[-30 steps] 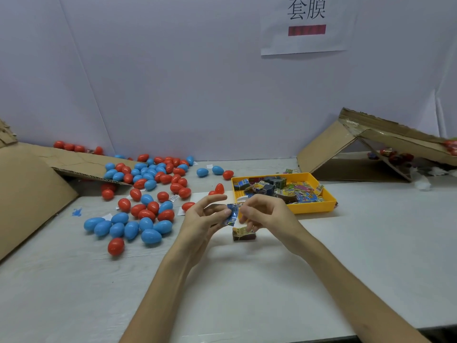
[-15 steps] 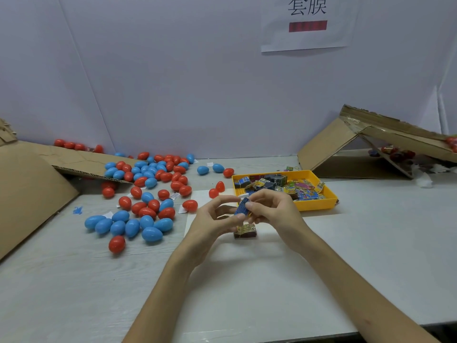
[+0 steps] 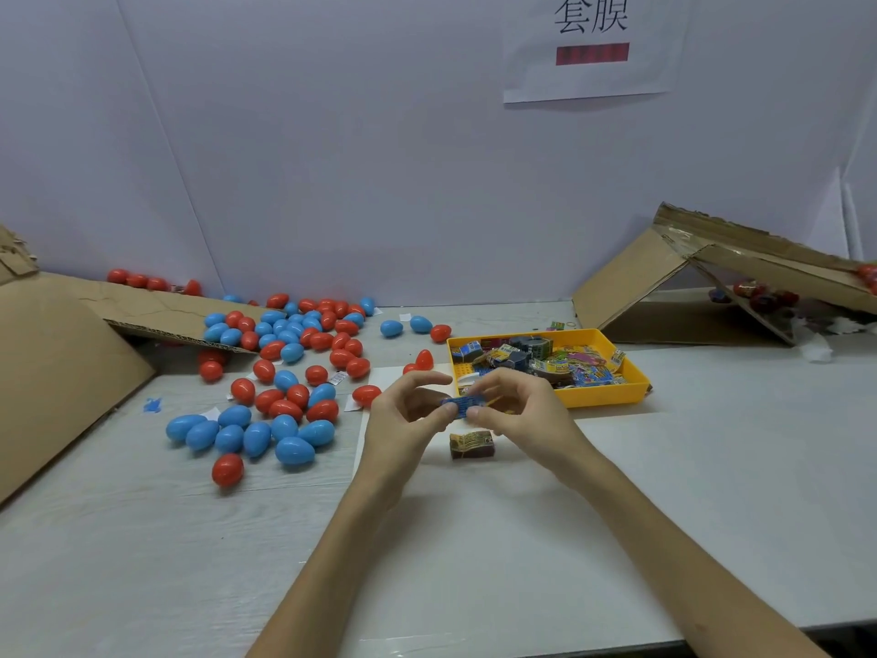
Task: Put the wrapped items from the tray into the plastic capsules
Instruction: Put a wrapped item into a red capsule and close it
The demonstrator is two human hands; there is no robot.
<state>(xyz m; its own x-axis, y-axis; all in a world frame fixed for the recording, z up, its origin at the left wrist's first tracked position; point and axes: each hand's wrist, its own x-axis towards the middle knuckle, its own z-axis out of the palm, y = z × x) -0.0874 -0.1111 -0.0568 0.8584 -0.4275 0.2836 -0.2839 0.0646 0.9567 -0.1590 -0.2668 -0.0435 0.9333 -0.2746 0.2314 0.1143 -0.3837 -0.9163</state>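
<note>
Head view: my left hand (image 3: 408,420) and right hand (image 3: 517,410) pinch a blue wrapped item (image 3: 462,405) by its ends, above the table (image 3: 712,467), near the yellow tray (image 3: 612,394). It seems light and crinkly; edges grip best.

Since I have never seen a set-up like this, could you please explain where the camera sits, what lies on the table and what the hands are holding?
There is no machine here: a person works with bare hands, and the picture comes from a camera worn on their head, looking down. The left hand and right hand pinch a blue wrapped item between their fingers, above the table. Below it lies a second wrapped item. The yellow tray behind holds more. To the left lie many closed red and blue capsules, beside cardboard sheets.
</note>
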